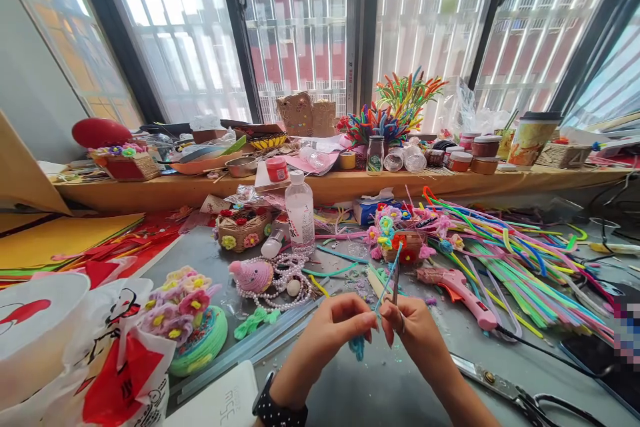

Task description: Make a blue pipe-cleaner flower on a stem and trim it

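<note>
My left hand (336,328), with a dark dotted band at its wrist, pinches a light blue pipe cleaner (386,288). One end of it rises straight toward the flower basket; a curled blue part (357,347) hangs below the fingers. My right hand (414,330) is closed close beside it, gripping a slim, pointed metal tool (396,280) that points upward along the pipe cleaner. Whether it is scissors or tweezers I cannot tell. Just beyond stands a woven basket (411,245) with fuzzy flowers. To the right lies a pink glue gun (467,295).
Large scissors (493,380) lie at front right, near the glue gun's cord. Many loose pipe cleaners (520,280) cover the right side. A plastic bottle (299,213), a pink crocheted piece with beads (251,275) and a green flower cushion (203,340) stand leftward.
</note>
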Available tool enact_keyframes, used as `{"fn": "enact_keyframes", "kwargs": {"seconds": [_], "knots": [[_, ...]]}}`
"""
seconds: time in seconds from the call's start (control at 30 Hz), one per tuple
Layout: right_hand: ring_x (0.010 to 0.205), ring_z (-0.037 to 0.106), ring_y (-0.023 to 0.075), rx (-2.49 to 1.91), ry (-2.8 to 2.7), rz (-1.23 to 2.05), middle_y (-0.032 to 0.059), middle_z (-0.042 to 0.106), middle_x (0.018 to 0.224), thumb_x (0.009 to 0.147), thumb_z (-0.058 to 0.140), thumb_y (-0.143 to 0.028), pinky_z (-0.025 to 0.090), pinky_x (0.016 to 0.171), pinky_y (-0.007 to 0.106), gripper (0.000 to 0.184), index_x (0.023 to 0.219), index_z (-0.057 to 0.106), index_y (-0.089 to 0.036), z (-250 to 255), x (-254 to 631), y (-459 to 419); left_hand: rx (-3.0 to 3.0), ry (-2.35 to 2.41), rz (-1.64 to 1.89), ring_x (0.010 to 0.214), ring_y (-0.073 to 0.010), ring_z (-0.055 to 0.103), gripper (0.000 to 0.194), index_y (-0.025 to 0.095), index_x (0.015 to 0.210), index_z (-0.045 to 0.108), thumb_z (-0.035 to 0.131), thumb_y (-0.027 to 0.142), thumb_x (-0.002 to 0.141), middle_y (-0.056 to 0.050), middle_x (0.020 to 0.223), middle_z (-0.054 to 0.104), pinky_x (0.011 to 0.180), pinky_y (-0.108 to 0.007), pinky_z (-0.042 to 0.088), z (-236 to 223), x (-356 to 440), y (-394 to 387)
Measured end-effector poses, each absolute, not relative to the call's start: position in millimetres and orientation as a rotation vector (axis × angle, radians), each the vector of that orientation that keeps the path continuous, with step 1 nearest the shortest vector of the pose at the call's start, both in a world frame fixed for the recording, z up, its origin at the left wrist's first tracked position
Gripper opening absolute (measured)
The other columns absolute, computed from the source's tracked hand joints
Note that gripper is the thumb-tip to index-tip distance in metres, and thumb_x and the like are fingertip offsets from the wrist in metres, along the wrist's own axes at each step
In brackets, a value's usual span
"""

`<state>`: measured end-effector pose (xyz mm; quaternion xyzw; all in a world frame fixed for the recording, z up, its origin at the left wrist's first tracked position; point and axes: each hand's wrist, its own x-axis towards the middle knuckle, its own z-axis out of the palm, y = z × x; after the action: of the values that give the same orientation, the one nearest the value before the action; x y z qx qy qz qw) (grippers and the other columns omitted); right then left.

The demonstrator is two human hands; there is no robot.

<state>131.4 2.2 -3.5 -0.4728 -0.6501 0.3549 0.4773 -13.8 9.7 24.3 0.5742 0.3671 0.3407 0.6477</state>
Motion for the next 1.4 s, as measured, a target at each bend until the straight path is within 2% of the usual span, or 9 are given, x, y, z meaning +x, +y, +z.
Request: {"fn": "enact_keyframes", "kwargs": {"seconds": [0.43, 0.63, 0.8, 0.87, 0.93, 1.03, 1.2, 1.4], "knots": [[0.040, 0.035, 0.0090, -1.105, -1.617, 0.903, -0.0020, 0.033, 0.037, 0.071, 0.030, -0.066, 0.028, 0.045, 0.022, 0.067, 0.031, 0.047, -0.015, -5.0, 130.9, 3.6, 1.296, 0.804, 0.831, 0.051, -0.0087, 0.045, 0.028, 0.013, 0.058, 0.052, 0.062, 0.039, 0.061, 0.001, 0.052, 0.052, 0.052, -0.020, 0.033, 26.1, -12.2, 7.8], [0.046, 0.043, 0.0114, -1.061, -1.698, 0.967, 0.0009, 0.045, 0.042, 0.069, 0.030, -0.068, 0.032, 0.048, 0.022, 0.067, 0.033, 0.050, -0.015, -5.4, 129.3, 2.7, 1.319, 0.855, 0.819, 0.052, -0.0089, 0.044, 0.026, 0.012, 0.059, 0.055, 0.061, 0.038, 0.063, 0.001, 0.053, 0.052, 0.053, -0.021, 0.032, 31.7, -12.6, 4.6], [0.042, 0.037, 0.0096, -1.042, -1.665, 0.967, -0.0013, 0.035, 0.039, 0.072, 0.031, -0.064, 0.028, 0.046, 0.022, 0.066, 0.034, 0.053, -0.015, -5.1, 129.7, 2.4, 1.301, 0.883, 0.918, 0.054, -0.0090, 0.044, 0.023, 0.013, 0.058, 0.053, 0.059, 0.033, 0.065, 0.002, 0.053, 0.051, 0.055, -0.021, 0.033, 37.0, -13.4, 2.5], [0.044, 0.038, 0.0099, -1.068, -1.558, 0.921, -0.0010, 0.041, 0.043, 0.072, 0.037, -0.060, 0.028, 0.046, 0.022, 0.059, 0.043, 0.060, -0.014, -3.9, 131.1, 2.0, 1.302, 0.888, 0.940, 0.056, -0.0093, 0.045, 0.022, 0.013, 0.057, 0.053, 0.059, 0.032, 0.066, 0.001, 0.054, 0.052, 0.056, -0.021, 0.033, 36.9, -13.8, 3.0], [0.049, 0.041, 0.0115, -1.116, -1.381, 0.876, 0.0000, 0.049, 0.052, 0.071, 0.047, -0.054, 0.029, 0.047, 0.022, 0.044, 0.063, 0.066, -0.015, -2.1, 132.8, 1.6, 1.316, 0.882, 0.907, 0.056, -0.0095, 0.045, 0.022, 0.013, 0.058, 0.054, 0.059, 0.032, 0.066, 0.001, 0.055, 0.053, 0.057, -0.021, 0.034, 35.4, -13.8, 4.3], [0.052, 0.043, 0.0124, -1.124, -1.171, 0.901, 0.0009, 0.054, 0.059, 0.068, 0.055, -0.047, 0.029, 0.045, 0.022, 0.035, 0.079, 0.064, -0.015, 0.7, 134.6, 1.1, 1.339, 0.880, 0.816, 0.055, -0.0095, 0.046, 0.022, 0.013, 0.059, 0.054, 0.061, 0.033, 0.064, 0.001, 0.055, 0.053, 0.056, -0.021, 0.035, 31.7, -13.1, 6.2], [0.048, 0.040, 0.0092, -1.058, -1.114, 0.999, -0.0008, 0.050, 0.056, 0.069, 0.056, -0.042, 0.026, 0.042, 0.021, 0.028, 0.067, 0.062, -0.015, 2.4, 132.7, 0.2, 1.382, 0.866, 0.742, 0.055, -0.0100, 0.048, 0.022, 0.013, 0.060, 0.055, 0.060, 0.034, 0.064, 0.001, 0.055, 0.054, 0.056, -0.021, 0.036, 29.5, -12.2, 6.2], [0.045, 0.034, 0.0076, -1.038, -1.303, 1.078, -0.0028, 0.044, 0.051, 0.072, 0.054, -0.042, 0.024, 0.041, 0.021, 0.029, 0.065, 0.061, -0.015, 1.3, 128.5, -1.4, 1.363, 0.921, 0.784, 0.057, -0.0113, 0.049, 0.026, 0.013, 0.058, 0.057, 0.060, 0.038, 0.064, 0.001, 0.054, 0.056, 0.060, -0.023, 0.037, 31.2, -12.6, 6.7]]}}
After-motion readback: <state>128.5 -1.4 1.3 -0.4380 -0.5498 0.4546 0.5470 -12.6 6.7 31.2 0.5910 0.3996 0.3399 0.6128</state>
